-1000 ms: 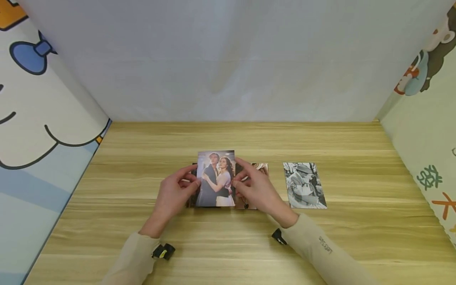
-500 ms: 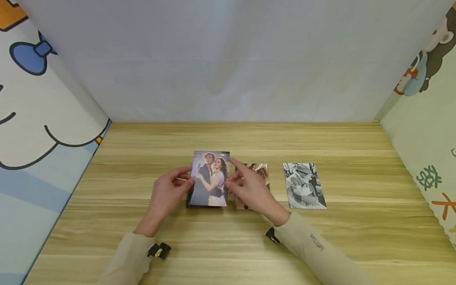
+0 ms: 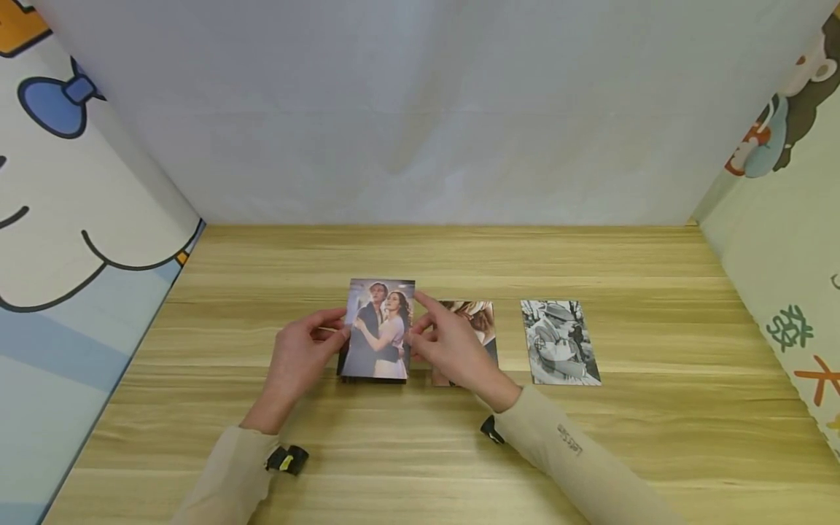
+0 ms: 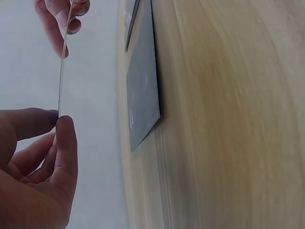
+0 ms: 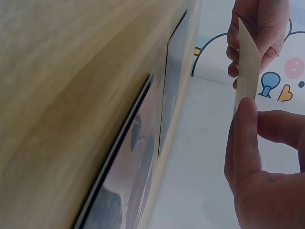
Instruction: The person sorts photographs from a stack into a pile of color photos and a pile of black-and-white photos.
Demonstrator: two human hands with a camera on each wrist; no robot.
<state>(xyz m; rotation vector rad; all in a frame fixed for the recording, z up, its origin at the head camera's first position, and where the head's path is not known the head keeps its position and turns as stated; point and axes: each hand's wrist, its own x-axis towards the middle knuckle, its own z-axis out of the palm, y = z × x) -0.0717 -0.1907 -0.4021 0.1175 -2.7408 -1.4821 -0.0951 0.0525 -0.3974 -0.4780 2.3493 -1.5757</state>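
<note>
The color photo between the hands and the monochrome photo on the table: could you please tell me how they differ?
The color photo has mauve and brown tones, while the monochrome photo shows only greys. The left hand and right hand hold the color photo above the table; the monochrome photo lies flat on it, touched by neither. Both are rectangular, with their pictures visible from the head view.

The held photo is purple-grey, the rightmost photo black-and-white — the half-covered middle photo apparently brown.
</note>
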